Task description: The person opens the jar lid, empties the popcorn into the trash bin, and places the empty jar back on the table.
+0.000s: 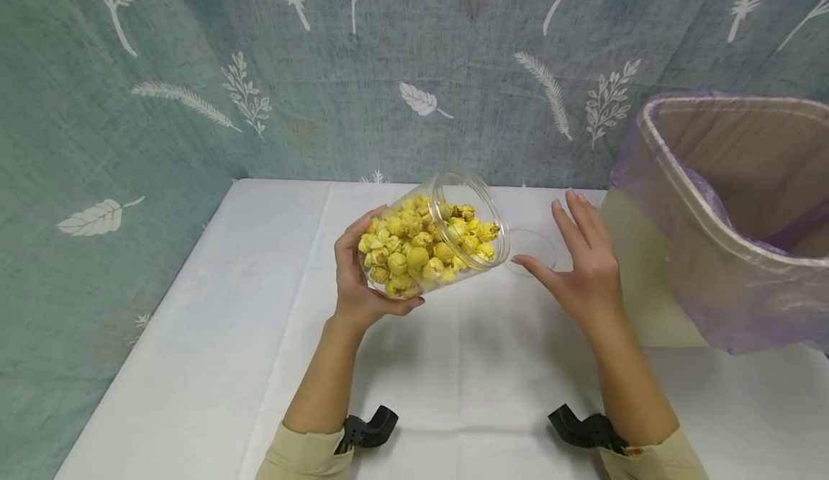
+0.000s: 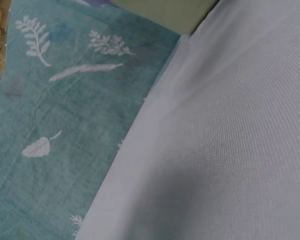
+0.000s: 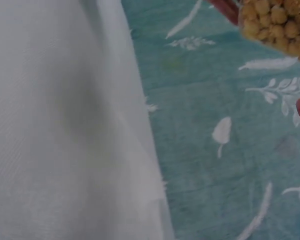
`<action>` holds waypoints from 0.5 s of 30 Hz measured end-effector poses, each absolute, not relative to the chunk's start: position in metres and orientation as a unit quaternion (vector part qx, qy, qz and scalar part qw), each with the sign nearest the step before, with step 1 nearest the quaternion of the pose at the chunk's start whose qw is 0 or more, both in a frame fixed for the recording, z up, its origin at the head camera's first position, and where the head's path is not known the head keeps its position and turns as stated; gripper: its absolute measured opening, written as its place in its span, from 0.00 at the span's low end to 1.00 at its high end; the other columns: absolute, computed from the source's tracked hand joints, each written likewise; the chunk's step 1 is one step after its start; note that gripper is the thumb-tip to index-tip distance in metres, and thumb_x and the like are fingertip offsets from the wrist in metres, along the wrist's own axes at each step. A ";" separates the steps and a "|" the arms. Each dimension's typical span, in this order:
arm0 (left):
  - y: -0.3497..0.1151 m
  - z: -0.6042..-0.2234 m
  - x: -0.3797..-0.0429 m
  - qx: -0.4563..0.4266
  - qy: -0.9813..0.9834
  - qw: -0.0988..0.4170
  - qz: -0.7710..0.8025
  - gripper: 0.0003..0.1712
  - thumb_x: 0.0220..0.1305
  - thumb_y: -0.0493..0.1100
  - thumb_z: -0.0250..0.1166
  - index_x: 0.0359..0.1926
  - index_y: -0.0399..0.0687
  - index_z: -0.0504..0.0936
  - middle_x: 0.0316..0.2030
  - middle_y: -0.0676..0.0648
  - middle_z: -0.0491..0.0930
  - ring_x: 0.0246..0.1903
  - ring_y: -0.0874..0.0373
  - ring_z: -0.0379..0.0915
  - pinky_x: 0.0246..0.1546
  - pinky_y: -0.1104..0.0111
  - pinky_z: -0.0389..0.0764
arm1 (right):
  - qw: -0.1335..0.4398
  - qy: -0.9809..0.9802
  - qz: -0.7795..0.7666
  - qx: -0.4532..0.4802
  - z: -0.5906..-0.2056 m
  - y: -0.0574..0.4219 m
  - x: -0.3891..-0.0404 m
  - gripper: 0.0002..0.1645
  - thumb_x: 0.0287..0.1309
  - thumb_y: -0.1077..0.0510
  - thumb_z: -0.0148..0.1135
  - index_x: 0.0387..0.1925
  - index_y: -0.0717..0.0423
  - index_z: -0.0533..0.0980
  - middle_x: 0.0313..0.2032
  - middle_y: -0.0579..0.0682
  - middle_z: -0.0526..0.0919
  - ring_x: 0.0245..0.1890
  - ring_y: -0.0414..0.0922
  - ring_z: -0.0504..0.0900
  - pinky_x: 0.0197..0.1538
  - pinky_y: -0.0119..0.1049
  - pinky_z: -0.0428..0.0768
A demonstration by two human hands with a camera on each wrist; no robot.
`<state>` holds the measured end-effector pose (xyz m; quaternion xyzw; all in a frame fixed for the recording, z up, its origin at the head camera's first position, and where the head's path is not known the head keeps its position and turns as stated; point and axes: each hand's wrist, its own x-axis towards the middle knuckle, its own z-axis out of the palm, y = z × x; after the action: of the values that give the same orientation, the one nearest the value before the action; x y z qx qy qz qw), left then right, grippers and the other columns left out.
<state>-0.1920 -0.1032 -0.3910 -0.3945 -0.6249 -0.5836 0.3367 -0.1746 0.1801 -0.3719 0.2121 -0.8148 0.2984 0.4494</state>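
Note:
A clear plastic jar of yellow popcorn is tilted above the table, its uncovered mouth facing right and slightly up. My left hand grips the jar round its base end, thumb below and fingers behind. To the right of the mouth my right hand is spread, fingers straight and thumb apart, holding nothing. Its thumb tip is close to the jar's rim. A thin clear round lid appears to lie on the table behind that thumb. In the right wrist view, part of the popcorn jar shows at the upper right.
A pale bin with a translucent purple liner stands at the right, its opening upward. White cloth covers the table. A blue-green curtain with white leaf prints hangs behind and at the left.

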 end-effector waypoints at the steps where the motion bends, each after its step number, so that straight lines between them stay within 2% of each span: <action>1: -0.103 -0.391 -0.192 -0.395 -0.623 0.337 -0.585 0.60 0.41 0.57 0.76 0.58 0.24 0.51 0.65 0.44 0.62 0.62 0.46 0.62 0.63 0.55 0.68 | 0.462 -0.805 0.300 0.222 -0.368 0.179 -0.172 0.45 0.49 0.33 0.62 0.56 0.66 0.74 0.59 0.65 0.73 0.63 0.59 0.68 0.69 0.49 0.62; 9: -0.102 -0.389 -0.192 -0.393 -0.619 0.339 -0.590 0.61 0.40 0.56 0.77 0.58 0.22 0.50 0.64 0.43 0.63 0.62 0.48 0.63 0.63 0.58 0.68 | 0.588 -0.696 0.309 0.274 -0.337 0.166 -0.152 0.32 0.49 0.43 0.69 0.48 0.63 0.80 0.51 0.63 0.80 0.56 0.58 0.76 0.63 0.48 0.70; 15: -0.103 -0.387 -0.190 -0.393 -0.614 0.341 -0.593 0.61 0.40 0.56 0.77 0.58 0.22 0.50 0.63 0.41 0.63 0.61 0.47 0.63 0.63 0.58 0.68 | 0.668 -0.617 0.319 0.267 -0.314 0.161 -0.136 0.26 0.46 0.45 0.73 0.42 0.60 0.82 0.46 0.59 0.83 0.51 0.57 0.79 0.63 0.49 0.70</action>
<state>-0.1899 -0.1028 -0.3865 -0.3932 -0.6144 -0.5929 0.3412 -0.1361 0.1613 -0.3139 0.2666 -0.6171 0.3185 0.6683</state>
